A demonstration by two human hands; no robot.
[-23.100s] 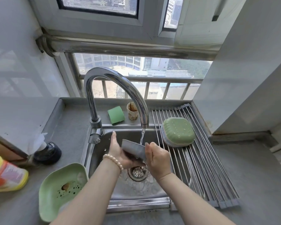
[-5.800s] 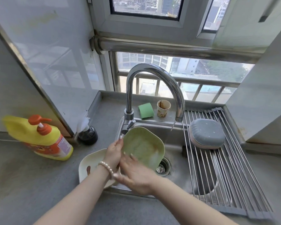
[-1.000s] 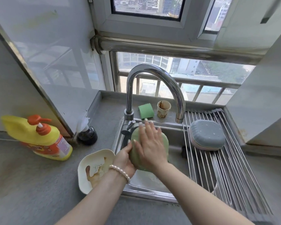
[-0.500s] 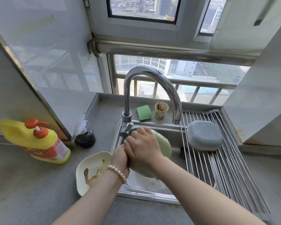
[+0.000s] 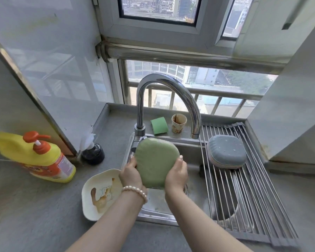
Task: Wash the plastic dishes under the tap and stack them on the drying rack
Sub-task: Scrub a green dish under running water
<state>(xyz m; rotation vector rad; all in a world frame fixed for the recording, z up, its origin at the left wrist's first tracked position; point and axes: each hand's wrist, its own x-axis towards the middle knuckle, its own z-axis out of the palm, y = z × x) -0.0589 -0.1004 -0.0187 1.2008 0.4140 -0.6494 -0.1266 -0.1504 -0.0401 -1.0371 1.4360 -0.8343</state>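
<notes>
A plain matte green dish (image 5: 156,161) is seen, its back unpatterned. A cream plate (image 5: 100,194) is marked with brown-orange smears over a faint pale printed figure. The dish on the silver-barred rack (image 5: 244,188) is coloured slate blue-grey (image 5: 225,151), dotted with small pale spots, above a whitish rim. A yellow bottle (image 5: 35,159) is topped by an orange pump and wrapped in an orange-red label. A green sponge (image 5: 159,126), a beige brown-stained paper cup (image 5: 178,123) and a chrome tap (image 5: 167,99) are shown. A white pearl bracelet (image 5: 135,190) is worn.
</notes>
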